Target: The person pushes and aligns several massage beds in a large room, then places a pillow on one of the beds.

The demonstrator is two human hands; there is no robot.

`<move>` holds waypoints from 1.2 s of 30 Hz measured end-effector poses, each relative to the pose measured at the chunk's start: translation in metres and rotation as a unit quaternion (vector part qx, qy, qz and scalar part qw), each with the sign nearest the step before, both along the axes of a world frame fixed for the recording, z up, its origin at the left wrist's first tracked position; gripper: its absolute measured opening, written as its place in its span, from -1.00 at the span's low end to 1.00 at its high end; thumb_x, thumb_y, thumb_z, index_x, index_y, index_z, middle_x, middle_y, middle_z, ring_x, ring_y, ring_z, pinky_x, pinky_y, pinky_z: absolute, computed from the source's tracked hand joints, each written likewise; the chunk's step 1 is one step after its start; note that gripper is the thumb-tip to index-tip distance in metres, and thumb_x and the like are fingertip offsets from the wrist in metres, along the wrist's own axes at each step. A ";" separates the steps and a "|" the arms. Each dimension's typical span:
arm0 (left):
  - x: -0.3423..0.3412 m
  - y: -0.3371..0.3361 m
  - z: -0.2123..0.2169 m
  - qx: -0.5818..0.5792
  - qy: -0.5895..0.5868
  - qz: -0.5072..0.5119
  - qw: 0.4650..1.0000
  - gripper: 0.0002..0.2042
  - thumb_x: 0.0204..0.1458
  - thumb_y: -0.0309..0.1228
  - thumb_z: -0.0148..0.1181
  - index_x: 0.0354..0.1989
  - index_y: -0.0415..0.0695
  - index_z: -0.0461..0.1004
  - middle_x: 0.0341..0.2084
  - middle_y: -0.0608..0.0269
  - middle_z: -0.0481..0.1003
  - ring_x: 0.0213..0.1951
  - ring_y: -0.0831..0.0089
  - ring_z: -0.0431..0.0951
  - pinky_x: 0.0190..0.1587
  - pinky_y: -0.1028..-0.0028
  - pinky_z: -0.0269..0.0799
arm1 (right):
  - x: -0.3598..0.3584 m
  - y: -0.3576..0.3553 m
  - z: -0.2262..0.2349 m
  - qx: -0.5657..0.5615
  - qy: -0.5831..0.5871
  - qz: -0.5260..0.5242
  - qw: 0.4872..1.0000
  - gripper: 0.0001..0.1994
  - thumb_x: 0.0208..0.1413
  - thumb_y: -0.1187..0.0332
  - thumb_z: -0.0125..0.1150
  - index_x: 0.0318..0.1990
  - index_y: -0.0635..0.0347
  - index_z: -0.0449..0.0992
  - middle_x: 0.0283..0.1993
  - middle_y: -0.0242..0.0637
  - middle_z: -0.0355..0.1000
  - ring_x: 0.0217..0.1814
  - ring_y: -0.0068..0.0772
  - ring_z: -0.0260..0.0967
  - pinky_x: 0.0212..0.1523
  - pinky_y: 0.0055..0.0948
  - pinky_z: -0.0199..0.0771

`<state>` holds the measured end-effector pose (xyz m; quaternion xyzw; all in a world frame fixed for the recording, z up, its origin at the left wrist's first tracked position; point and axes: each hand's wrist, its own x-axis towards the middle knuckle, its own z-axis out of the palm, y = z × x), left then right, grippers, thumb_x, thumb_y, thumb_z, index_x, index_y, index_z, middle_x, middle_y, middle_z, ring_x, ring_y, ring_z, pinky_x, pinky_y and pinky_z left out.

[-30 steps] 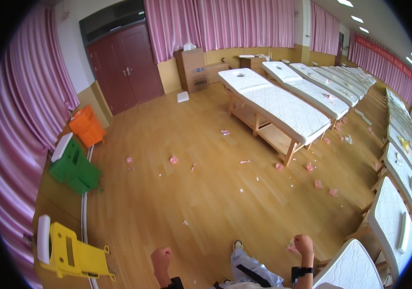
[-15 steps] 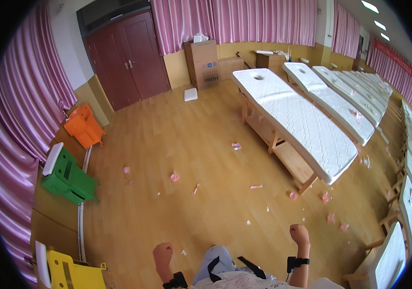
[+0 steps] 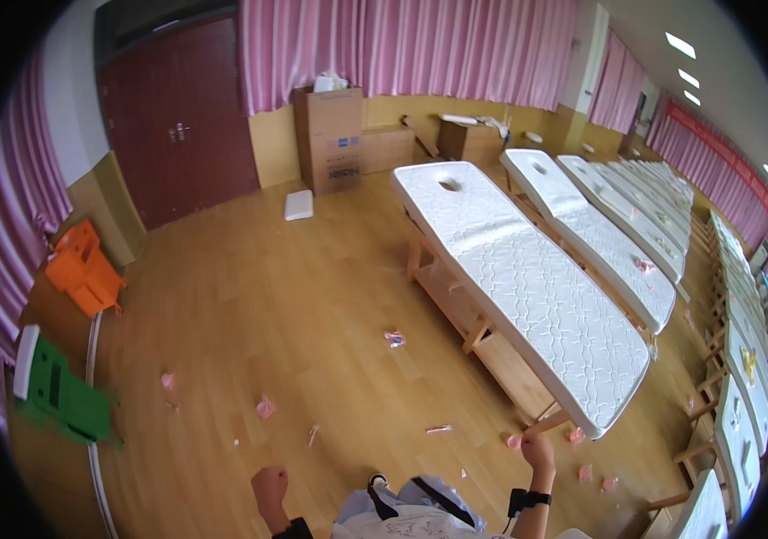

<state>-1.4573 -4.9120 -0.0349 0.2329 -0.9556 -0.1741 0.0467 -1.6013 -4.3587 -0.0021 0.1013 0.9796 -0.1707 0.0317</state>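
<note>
My left hand point(image 3: 270, 490) is closed in a fist at the lower middle, held out before my body with nothing showing in it. To the right, my right hand point(image 3: 538, 453) is raised, also a fist, and no object shows in it. In the picture it overlaps the floor just below the near end of the closest massage bed point(image 3: 537, 278), a white quilted pad with a face hole on a wooden frame. Both wrists wear black straps. One of my shoes point(image 3: 378, 481) shows between the hands.
Pink crumpled scraps point(image 3: 265, 407) and thin wrapped sticks point(image 3: 439, 428) litter the wooden floor. A green bin point(image 3: 65, 395) and an orange bin point(image 3: 85, 268) line the left wall. Ahead are a dark red double door point(image 3: 182, 126) and a tall cardboard box point(image 3: 330, 144). More beds point(image 3: 590, 234) fill the right.
I have moved forward, and the view has turned slightly right. The bins slid down and left, and the yellow one left the view. The nearest bed looks larger; both hands stay closed.
</note>
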 end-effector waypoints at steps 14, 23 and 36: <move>-0.419 -0.018 0.050 0.011 -0.039 -0.112 0.993 -0.96 -0.33 -0.50 0.02 -0.70 -0.17 0.38 -0.70 0.07 0.37 -0.60 0.14 0.38 -0.53 0.38 0.29 | -0.189 -0.007 -0.103 0.075 -0.007 -0.188 0.979 -0.82 -0.14 0.38 -0.03 -0.61 0.15 0.50 -0.50 -0.07 0.42 -0.40 -0.01 0.39 -0.37 -0.13 0.40; -0.561 -0.069 0.085 0.119 -0.005 -0.014 0.993 -0.92 -0.35 -0.53 -0.05 -0.72 -0.16 0.39 -0.76 0.11 0.35 -0.64 0.27 0.39 -0.57 0.43 0.25 | -0.544 -0.107 -0.015 0.049 0.013 0.079 0.996 -0.86 -0.18 0.39 -0.02 -0.59 0.12 0.50 -0.49 -0.18 0.44 -0.40 -0.04 0.38 -0.38 -0.17 0.37; -0.792 -0.244 0.049 0.156 0.050 0.129 0.978 -0.87 -0.36 -0.65 -0.12 -0.80 -0.18 0.33 -0.82 0.15 0.30 -0.71 0.37 0.33 -0.62 0.46 0.18 | -0.876 -0.314 -0.008 0.012 0.023 0.140 0.990 -0.83 -0.15 0.39 -0.02 -0.54 0.19 0.52 -0.48 -0.06 0.43 -0.39 -0.02 0.40 -0.34 -0.15 0.41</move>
